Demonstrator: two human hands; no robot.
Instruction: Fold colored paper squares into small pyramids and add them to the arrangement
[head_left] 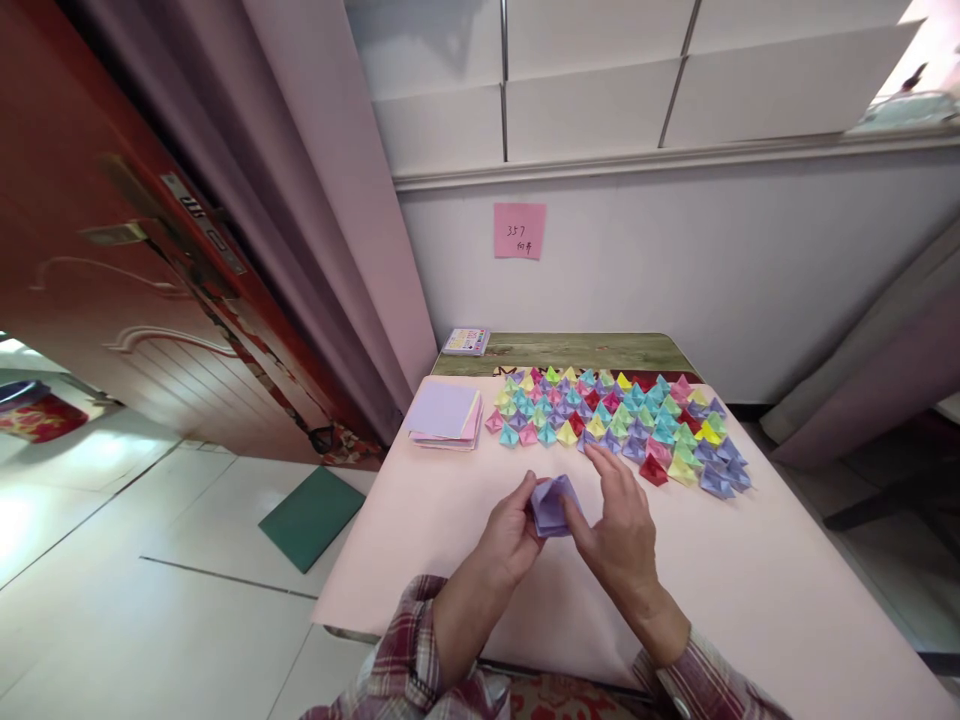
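Observation:
Between my hands, just above the pink-covered table point(390, 560), is a half-folded piece of purple origami paper point(553, 508). My left hand point(510, 530) grips its left side, thumb in front and fingers behind. The thumb of my right hand point(621, 515) presses on the paper's right side, while the other fingers of that hand stand raised and apart from it. Beyond my hands lie rows of small folded paper boats point(592, 398) in purple, green, blue, yellow, pink and red. To the left, a stack of square paper point(444, 410) has a purple sheet on top.
A packet of paper point(466, 342) sits at the table's far left corner. On the wall hangs a pink note point(519, 231) with handwriting. A green mat point(311, 518) lies on the tiled floor, near a red door point(150, 260) and a purple curtain point(300, 200).

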